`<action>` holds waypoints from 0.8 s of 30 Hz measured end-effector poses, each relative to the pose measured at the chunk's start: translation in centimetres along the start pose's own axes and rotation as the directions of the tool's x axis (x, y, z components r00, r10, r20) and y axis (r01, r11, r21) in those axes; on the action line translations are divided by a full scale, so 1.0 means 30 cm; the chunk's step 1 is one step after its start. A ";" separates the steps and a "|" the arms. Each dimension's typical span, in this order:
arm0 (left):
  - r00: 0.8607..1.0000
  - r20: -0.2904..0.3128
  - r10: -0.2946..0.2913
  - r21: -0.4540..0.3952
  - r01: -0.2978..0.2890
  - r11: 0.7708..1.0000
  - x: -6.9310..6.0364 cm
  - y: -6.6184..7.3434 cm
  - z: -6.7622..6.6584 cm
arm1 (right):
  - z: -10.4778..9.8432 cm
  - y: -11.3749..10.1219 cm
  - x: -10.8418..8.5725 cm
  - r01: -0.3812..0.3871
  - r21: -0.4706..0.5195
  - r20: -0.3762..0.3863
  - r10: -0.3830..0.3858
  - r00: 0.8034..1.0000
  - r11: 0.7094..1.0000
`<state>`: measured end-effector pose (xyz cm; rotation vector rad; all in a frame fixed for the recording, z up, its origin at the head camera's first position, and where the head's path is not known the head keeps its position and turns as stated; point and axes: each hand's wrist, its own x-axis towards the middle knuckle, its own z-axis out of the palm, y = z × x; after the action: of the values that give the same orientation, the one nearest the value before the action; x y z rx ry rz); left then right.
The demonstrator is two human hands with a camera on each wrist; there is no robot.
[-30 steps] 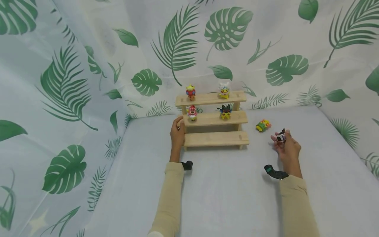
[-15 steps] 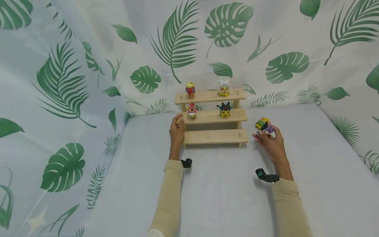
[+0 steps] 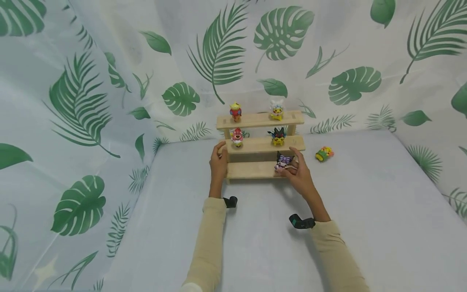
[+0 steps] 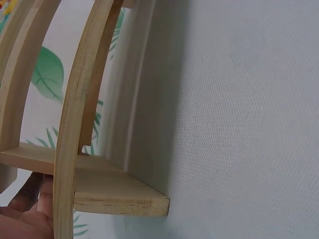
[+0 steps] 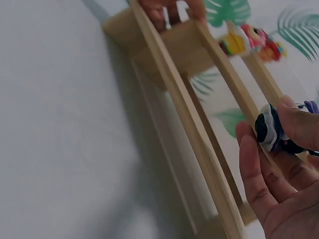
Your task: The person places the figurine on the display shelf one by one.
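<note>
A three-tier wooden display stand (image 3: 248, 170) stands on the table. My left hand (image 3: 218, 164) grips its left side by the middle tier; in the left wrist view the fingers (image 4: 46, 199) lie against the side support. Between the thumb and fingers of my right hand (image 3: 302, 178) is a small figurine (image 3: 282, 161) with black pointed ears and a purple bow. It is at the right end of the bottom tier; whether its base touches the wood I cannot tell. The right wrist view shows the figurine (image 5: 271, 130) partly covered by the thumb.
On the top tier stand a red-and-blue figurine (image 3: 235, 112) and a white-hooded yellow one (image 3: 277, 109). The middle tier bears a pink figurine (image 3: 237, 138) and a black-hooded yellow one (image 3: 278, 137). A green-and-yellow figurine (image 3: 324, 154) lies on the table right of the stand.
My right hand has carried the black-eared figurine leftward from the table's right side, past the green-and-yellow one, to the bottom tier. The left hand has stayed at the stand.
</note>
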<state>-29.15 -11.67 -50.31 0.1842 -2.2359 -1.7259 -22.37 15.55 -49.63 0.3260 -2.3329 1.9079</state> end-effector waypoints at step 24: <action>1.000 0.024 -0.004 -0.061 0.005 0.998 -0.003 -0.009 -0.003 | 0.336 0.026 0.106 0.150 -0.204 0.079 -0.137 0.987 0.967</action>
<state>-29.04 -11.80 -50.56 0.1555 -2.1978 -1.8055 -25.12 5.54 -51.74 0.5265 -2.4486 1.5931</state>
